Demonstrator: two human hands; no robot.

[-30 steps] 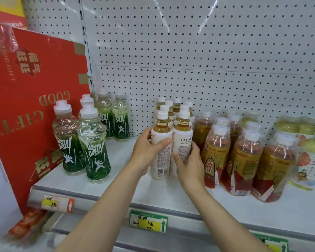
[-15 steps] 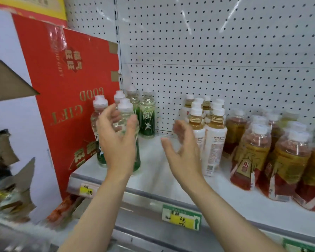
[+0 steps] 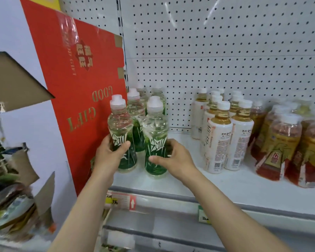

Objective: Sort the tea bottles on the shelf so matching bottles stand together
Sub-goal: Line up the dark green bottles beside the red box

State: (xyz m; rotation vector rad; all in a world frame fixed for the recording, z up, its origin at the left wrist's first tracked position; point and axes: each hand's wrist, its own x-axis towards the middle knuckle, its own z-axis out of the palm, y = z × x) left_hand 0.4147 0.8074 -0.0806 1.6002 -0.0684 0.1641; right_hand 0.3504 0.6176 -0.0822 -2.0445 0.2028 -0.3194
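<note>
Green-label bottles: left hand (image 3: 109,155) grips front-left bottle (image 3: 121,137), right hand (image 3: 173,159) grips front-right bottle (image 3: 155,140). Risk: sliding knocks the bottles at 12 o'clock.

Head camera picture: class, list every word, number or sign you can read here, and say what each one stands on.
"GOOD GIFT", upside down in gold: red carton.
Chinese characters in the carton's diamond emblem, upside down: not readable.
White arrow on red: left price tag; its handwriting is blurred.
Green price tag: blurred.
White-label bottles, green-label bottles and red-label bottles: print too small.
</note>
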